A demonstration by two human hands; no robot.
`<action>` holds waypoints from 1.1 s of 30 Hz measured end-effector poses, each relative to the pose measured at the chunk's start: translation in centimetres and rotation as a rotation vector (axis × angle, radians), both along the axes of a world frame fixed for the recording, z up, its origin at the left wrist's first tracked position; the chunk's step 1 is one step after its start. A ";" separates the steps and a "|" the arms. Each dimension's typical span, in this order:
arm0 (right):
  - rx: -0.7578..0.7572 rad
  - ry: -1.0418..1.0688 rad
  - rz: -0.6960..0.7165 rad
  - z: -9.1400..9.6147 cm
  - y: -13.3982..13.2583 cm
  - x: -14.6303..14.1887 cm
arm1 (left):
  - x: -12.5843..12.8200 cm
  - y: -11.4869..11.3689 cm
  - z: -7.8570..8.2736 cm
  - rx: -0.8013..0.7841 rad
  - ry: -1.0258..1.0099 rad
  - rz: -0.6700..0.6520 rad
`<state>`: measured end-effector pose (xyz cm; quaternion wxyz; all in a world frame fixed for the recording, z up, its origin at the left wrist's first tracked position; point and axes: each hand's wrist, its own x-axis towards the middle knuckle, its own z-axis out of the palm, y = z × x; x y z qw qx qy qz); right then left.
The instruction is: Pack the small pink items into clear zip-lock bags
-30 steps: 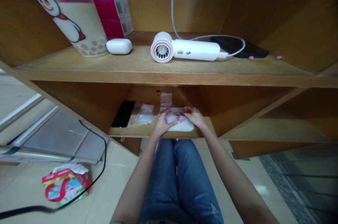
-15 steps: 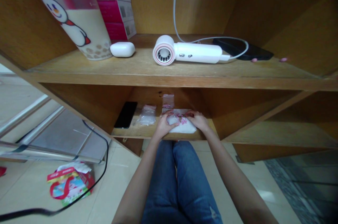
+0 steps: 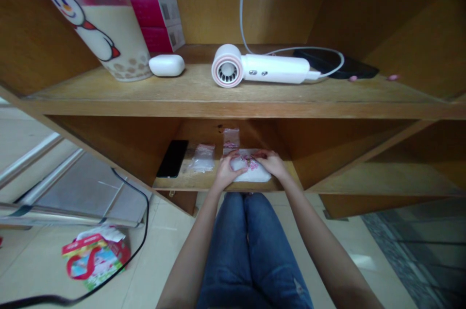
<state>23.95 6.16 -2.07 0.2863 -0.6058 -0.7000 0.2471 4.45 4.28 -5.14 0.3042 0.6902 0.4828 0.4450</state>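
On the lower shelf lies a white sheet [image 3: 251, 176], with a cluster of small pink beads [image 3: 251, 163] on it. My left hand [image 3: 226, 169] rests on the sheet's left side, thumb stretched out apart from the fingers, near the beads. At the right edge of the cluster, my right hand [image 3: 271, 162] has its fingers drawn together in a pinch. What they hold is too small to make out. Behind the sheet is a small clear bag with pink bits [image 3: 231, 139]. Left of my left hand lie some clear plastic bags [image 3: 203, 157].
A black phone [image 3: 172, 159] lies at the lower shelf's left. The upper shelf [image 3: 233, 109] overhangs my hands, carrying a white handheld fan [image 3: 274, 68], a white earbud case [image 3: 166, 65] and a bubble tea cup [image 3: 124, 42]. A black cable [image 3: 140, 246] runs at the left.
My right hand's fingers have shifted slightly left and back over the beads. My left hand stays in place on the sheet. The camera view has shifted a little.
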 end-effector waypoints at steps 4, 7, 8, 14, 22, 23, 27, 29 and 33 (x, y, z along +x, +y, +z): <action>-0.011 0.104 0.083 0.7 -0.6 -1.2 | 0.0 -0.1 0.1 0.030 -0.018 -0.005; -0.040 0.112 0.118 0.6 -0.8 -2.1 | -0.1 -0.2 0.3 0.032 -0.005 -0.004; -0.045 0.113 0.131 0.5 -0.8 -2.4 | -0.1 -0.2 0.4 0.033 -0.005 -0.001; -0.041 0.173 0.198 -0.4 -1.5 -3.4 | 0.0 -0.3 0.5 0.037 -0.023 0.001; 0.022 0.111 0.187 0.9 -2.3 -4.0 | -0.1 -0.8 1.2 0.123 0.039 0.061; 0.055 0.103 0.170 1.4 -2.4 -3.9 | -0.2 -0.9 1.3 0.128 0.030 0.085; 0.123 0.092 0.167 3.6 -2.8 -3.2 | -0.3 -1.2 1.4 0.133 -0.040 0.192; 0.099 0.106 0.196 4.7 -2.9 -2.8 | -0.3 -1.2 1.5 0.098 -0.092 0.218; 0.036 0.174 0.269 6.2 -3.0 -2.3 | -0.3 -1.2 2.3 -0.015 -0.236 0.197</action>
